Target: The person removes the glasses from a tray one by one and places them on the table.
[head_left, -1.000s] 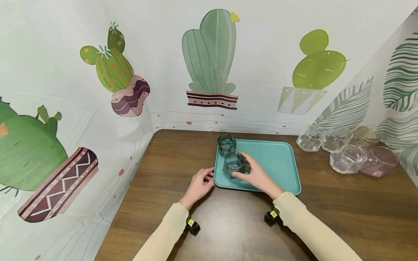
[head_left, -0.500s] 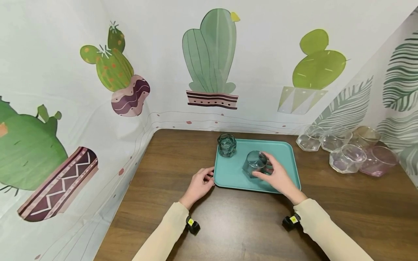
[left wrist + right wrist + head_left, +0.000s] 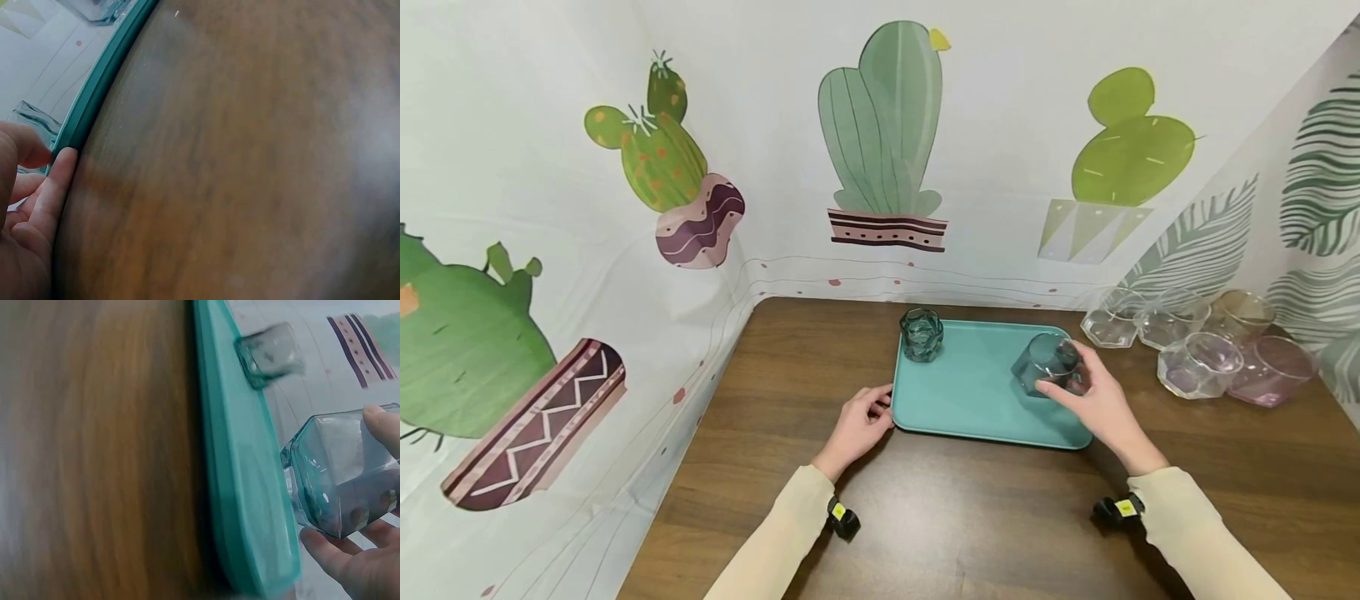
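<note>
My right hand (image 3: 1097, 400) grips a blue-grey faceted glass (image 3: 1043, 367) over the right part of the teal tray (image 3: 970, 392). In the right wrist view, fingers and thumb lie on opposite sides of this glass (image 3: 337, 469); whether its base touches the tray is unclear. A darker green faceted glass (image 3: 922, 335) stands upright at the tray's back left corner. At the left rim, near the front corner, my left hand (image 3: 856, 421) holds the tray's edge, thumb and finger meeting the rim (image 3: 103, 81) in the left wrist view.
On the wooden table (image 3: 985, 517), right of the tray, several glasses stand close together: clear ones (image 3: 1197, 367), an amber one (image 3: 1240, 317) and a pink one (image 3: 1270, 373). A cactus-printed white cloth (image 3: 1000, 167) hangs behind the table and along its left side.
My right hand has carried the blue-grey glass from beside the green glass rightward across the tray to its right part. The left hand and the tray have stayed put.
</note>
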{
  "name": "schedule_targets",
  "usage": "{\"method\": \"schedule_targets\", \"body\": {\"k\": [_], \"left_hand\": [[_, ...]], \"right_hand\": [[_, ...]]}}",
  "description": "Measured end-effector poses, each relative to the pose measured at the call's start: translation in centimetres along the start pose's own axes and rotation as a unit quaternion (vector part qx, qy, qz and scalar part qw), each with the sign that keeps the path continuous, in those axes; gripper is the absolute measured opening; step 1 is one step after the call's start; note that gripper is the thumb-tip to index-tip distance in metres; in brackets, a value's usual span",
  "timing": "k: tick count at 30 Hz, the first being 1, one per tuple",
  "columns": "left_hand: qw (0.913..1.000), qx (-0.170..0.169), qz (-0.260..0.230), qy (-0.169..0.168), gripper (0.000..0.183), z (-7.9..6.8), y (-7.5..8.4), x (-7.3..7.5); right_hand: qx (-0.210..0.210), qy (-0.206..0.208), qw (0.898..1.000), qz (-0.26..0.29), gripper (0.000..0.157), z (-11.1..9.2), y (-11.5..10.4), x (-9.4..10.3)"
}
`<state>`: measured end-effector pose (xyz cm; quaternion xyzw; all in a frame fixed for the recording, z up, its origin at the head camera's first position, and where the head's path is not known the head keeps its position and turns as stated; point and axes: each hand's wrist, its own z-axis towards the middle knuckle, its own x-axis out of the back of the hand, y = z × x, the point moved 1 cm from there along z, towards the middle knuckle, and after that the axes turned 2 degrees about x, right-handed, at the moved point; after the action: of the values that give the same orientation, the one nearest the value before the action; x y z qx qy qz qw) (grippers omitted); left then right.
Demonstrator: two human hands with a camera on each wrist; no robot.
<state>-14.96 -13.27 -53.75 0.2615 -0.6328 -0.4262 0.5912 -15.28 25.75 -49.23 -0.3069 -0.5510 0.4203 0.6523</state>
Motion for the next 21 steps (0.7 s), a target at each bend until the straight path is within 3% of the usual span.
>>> {"method": "schedule_targets", "body": {"k": [9,21], "left_hand": [[1.0,-0.001,0.001,0.002,0.044,-0.1,0.1,0.1],[1.0,-0.002,0.004,0.0,0.044,-0.1,0.2,0.1]], "right_hand": [[-0.005,0.045,0.999,0.009,0.077,-0.5,1.1,3.6],[-0.06,0.093,0.991,-0.075,0.083,-1.2,2.9,6.9]]}}
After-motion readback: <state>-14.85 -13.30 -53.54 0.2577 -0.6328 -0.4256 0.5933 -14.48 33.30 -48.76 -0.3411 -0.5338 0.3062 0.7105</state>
